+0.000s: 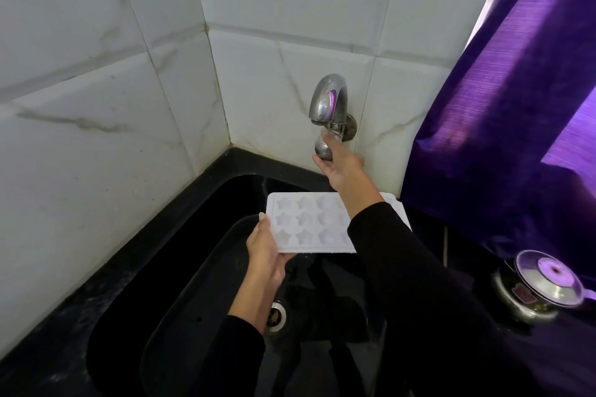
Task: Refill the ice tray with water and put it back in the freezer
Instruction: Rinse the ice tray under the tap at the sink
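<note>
Below the tap (329,100), over the sink (200,267), the tray (309,222) lies level, long axis left to right, its near-left edge pinched by the left hand (266,255). Right hand (338,161), fingers loosely spread, touches the tap knob (323,150). No water is visible. The spout stands just behind the tray; judged next, the tray shifts under it.

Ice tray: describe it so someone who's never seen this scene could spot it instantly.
Find the black sink in the corner of the white marble-tiled walls, under the chrome tap. Held over the basin by the left hand is the ice tray: a flat white rectangle with rows of star-shaped pockets, the only pale object against the dark sink.
</note>
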Motion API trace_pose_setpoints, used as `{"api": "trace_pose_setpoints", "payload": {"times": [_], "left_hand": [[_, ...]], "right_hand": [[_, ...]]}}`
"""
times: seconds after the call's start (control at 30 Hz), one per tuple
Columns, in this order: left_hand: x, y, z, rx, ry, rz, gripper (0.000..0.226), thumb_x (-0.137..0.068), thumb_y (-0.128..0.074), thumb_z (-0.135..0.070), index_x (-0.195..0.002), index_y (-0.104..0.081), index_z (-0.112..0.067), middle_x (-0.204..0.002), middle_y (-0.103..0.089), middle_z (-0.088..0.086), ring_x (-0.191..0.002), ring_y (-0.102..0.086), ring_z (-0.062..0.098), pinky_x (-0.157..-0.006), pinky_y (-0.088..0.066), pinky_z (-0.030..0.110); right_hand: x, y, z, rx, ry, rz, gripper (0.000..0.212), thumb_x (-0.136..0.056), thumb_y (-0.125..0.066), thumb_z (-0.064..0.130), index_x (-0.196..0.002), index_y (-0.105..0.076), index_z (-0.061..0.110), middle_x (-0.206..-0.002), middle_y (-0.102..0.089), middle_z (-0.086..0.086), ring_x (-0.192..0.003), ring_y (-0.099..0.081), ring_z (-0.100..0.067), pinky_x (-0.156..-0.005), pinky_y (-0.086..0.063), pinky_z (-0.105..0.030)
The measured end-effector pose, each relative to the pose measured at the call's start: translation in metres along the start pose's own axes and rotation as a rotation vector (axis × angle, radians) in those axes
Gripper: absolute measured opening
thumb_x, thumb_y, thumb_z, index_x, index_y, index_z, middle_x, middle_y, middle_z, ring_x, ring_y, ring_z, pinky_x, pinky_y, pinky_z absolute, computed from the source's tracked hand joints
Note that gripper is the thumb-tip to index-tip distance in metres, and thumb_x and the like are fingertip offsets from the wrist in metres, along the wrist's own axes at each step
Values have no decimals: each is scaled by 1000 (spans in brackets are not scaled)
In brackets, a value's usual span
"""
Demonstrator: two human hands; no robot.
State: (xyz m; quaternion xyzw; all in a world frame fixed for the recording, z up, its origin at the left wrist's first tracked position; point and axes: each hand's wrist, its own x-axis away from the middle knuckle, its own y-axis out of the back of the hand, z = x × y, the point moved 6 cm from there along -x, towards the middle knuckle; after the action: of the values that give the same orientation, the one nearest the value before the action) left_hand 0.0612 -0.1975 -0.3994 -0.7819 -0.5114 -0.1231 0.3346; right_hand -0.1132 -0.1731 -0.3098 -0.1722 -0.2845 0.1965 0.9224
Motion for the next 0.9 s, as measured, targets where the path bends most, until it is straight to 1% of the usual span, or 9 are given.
{"api": "trace_pose_setpoints", "payload": {"times": [0.07, 0.13, 0.23, 0.37, 0.47, 0.63, 0.7, 0.8, 0.9], "left_hand": [[1, 0, 1, -2, 4, -4, 37, -101, -34, -41, -116, -56, -16, -105, -69, 9, -94, -67, 27, -68, -55, 42], [3, 0, 1, 8, 7, -10, 38, -101, -34, -40, -116, -57, -14, -106, -69, 11, -94, -66, 28, -69, -55, 43], [5, -1, 3, 41, 9, -10, 40, -102, -35, -38, -117, -58, -9, -105, -68, 16, -92, -67, 29, -69, -55, 42], [13, 6, 12, 15, 2, -62, 39, -101, -39, -36, -107, -63, -6, -99, -69, 16, -87, -68, 27, -74, -56, 38], [19, 18, 14, 67, -28, -121, 37, -101, -39, -35, -112, -61, -7, -94, -69, 11, -81, -67, 25, -71, -56, 41], [24, 24, 11, 66, -36, -112, 30, -101, -37, -37, -110, -57, -16, -99, -68, 7, -90, -66, 25, -69, -55, 44], [27, 17, 12, 54, -25, -97, 31, -101, -37, -37, -108, -58, -16, -98, -69, 9, -89, -67, 26, -73, -56, 45], [28, 12, 14, 17, -31, -91, 33, -101, -39, -34, -100, -63, -12, -103, -69, 15, -93, -67, 29, -86, -55, 47], [23, 19, 13, 46, -40, -116, 37, -100, -41, -36, -108, -62, -8, -109, -68, 18, -95, -66, 30, -86, -54, 44]], "right_hand": [[4, 4, 0, 244, 75, -54, 35, -82, -74, 31, -81, -47, 9, -89, -56, -3, -85, -59, -19, -83, -53, -29], [15, 8, -7, 652, 246, -93, 38, -89, -62, 39, -107, -52, 7, -104, -57, -3, -94, -55, -20, -85, -47, -33], [46, 5, -49, 1192, 516, 26, 71, -93, -54, 38, -147, -24, 3, -152, -30, -14, -140, -28, -29, -113, -28, -39], [80, 9, -101, 1719, 709, 198, 64, -101, -26, 45, -153, -7, 13, -161, -2, -6, -148, 4, -19, -119, 4, -37], [65, 38, -96, 1859, 539, 190, 76, -95, -15, 63, -153, 4, 18, -161, 10, -4, -147, 12, -19, -117, 9, -44], [55, 84, -66, 1855, 209, -124, 93, -91, -16, 70, -150, 12, 4, -158, 17, -13, -146, 15, -27, -118, 10, -44], [66, 67, -75, 1840, 279, -72, 84, -97, -17, 59, -150, 10, 0, -158, 14, -17, -147, 12, -29, -120, 6, -43], [89, 28, -102, 1835, 538, 241, 69, -101, -22, 47, -153, 0, 7, -161, 6, -11, -148, 6, -25, -119, 3, -40], [92, 22, -106, 1920, 659, 358, 65, -100, -16, 50, -153, 0, 15, -161, 4, -3, -148, 7, -17, -119, 6, -41]]}}
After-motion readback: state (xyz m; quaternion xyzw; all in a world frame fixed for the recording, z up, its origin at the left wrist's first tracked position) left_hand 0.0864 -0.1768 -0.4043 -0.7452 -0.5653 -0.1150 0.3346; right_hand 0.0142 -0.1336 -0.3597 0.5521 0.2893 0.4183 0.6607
